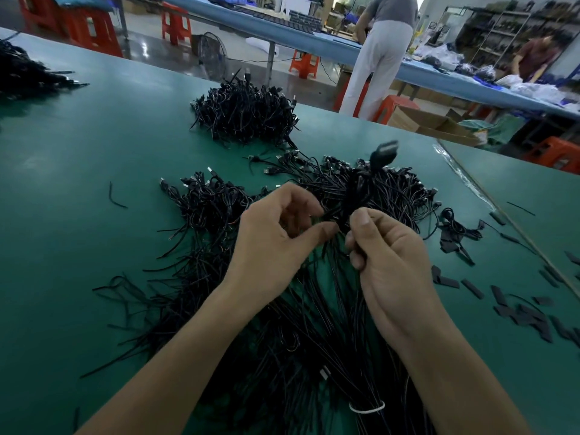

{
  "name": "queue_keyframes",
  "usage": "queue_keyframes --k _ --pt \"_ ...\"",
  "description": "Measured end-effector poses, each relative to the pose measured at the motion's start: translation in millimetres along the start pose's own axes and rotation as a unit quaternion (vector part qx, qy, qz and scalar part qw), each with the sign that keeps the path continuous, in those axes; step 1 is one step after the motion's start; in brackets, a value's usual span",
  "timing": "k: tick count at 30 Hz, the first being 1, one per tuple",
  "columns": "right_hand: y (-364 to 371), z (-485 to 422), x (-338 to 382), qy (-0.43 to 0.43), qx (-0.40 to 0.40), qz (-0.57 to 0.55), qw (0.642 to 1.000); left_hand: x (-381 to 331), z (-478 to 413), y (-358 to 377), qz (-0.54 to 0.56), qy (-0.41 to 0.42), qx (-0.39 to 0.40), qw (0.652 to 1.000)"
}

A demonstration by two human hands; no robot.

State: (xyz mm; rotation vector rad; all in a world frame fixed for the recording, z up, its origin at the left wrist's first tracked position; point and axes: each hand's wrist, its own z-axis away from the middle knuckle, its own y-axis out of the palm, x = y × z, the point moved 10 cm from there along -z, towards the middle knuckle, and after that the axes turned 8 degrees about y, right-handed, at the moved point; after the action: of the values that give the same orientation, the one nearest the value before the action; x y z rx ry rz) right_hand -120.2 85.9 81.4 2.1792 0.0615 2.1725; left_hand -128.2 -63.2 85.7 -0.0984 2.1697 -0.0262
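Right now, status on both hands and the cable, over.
Left hand pinches the cable, right hand grips it. Plug end up, blurred, above the table. Under both wrists, loose cable pile.

Beyond the green tabletop's [94, 146] far edge lie glossy floor [150, 42], orange stools [176, 23], a long blue table [276, 28] and dark shelving [502, 32].

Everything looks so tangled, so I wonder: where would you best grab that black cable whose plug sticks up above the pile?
Probably by its black plug, coming from above: it stands clear of the heap of black cables, wider and likely stiffer than the thin black cable that the right hand grips below.
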Motion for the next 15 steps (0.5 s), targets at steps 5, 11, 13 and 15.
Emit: queue_keyframes --k 5,11,13,15 --pt "28 12 1 -0.036 0.082 0.073 0.993 3 -3 -5 0.064 -0.013 -0.036 0.997" --pt "22 8 -20 0.023 0.067 0.055 0.996 -3 -6 -2 0.069 0.003 0.006 0.998" --pt "16 5 -20 0.023 0.052 0.066 0.996 -8 -7 -3 0.063 0.025 0.019 0.998" --pt "9 2 -21 0.02 0.032 0.081 0.996 -11 -7 3 0.043 0.036 0.048 0.997"
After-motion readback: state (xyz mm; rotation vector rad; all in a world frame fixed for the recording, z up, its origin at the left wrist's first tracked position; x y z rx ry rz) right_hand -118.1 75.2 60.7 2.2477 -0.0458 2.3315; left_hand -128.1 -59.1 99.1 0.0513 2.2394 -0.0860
